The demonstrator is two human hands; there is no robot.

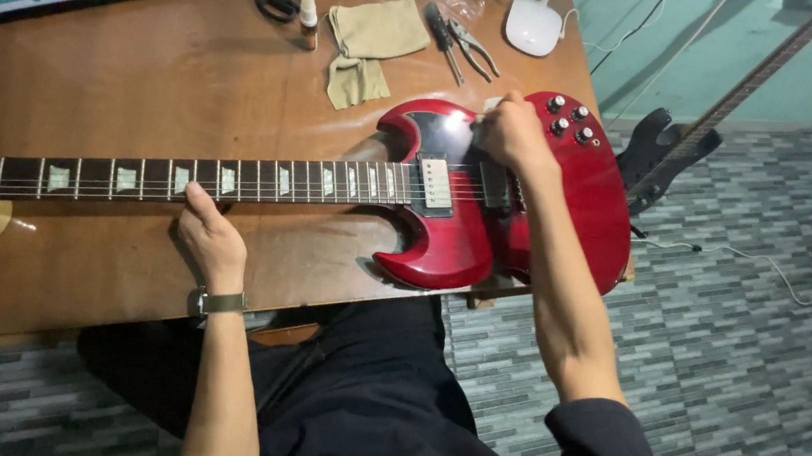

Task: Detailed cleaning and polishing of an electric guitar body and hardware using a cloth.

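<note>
Left hand [209, 238]: fingers curled under guitar neck [180, 179], gripping it. Right hand [509, 130]: closed on a small pale item, identity unclear, over the red guitar [571, 190] body. Guitar: flat on wooden table [141, 69], likely heavy, glossy, slippery; support at neck and body.
</note>
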